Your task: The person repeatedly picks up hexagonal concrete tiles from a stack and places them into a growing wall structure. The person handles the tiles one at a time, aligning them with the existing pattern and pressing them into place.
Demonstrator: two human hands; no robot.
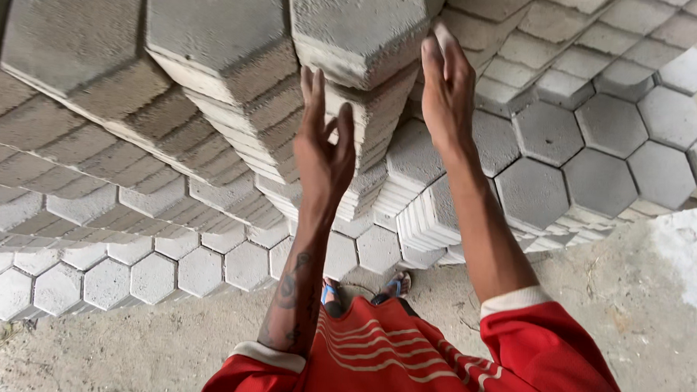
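Overhead, almost, sits the top paver [354,26] — a grey hexagonal concrete block crowning the tallest stack [366,119], directly beyond both raised hands and between them. The right hand [445,91] is the nearer one: its fingertips lie against the block's right edge, fingers straight, its grip not closed round anything. The left hand [323,141] is lower, palm turned inward, fingers loose and spread, touching or just short of the stack's side below the block — which of the two I cannot tell. Neither hand holds anything. The block has no long axis to speak of; it lies flat, its faces toward each palm. Further stacks [589,150] spread right and left over the concrete floor [127,350].
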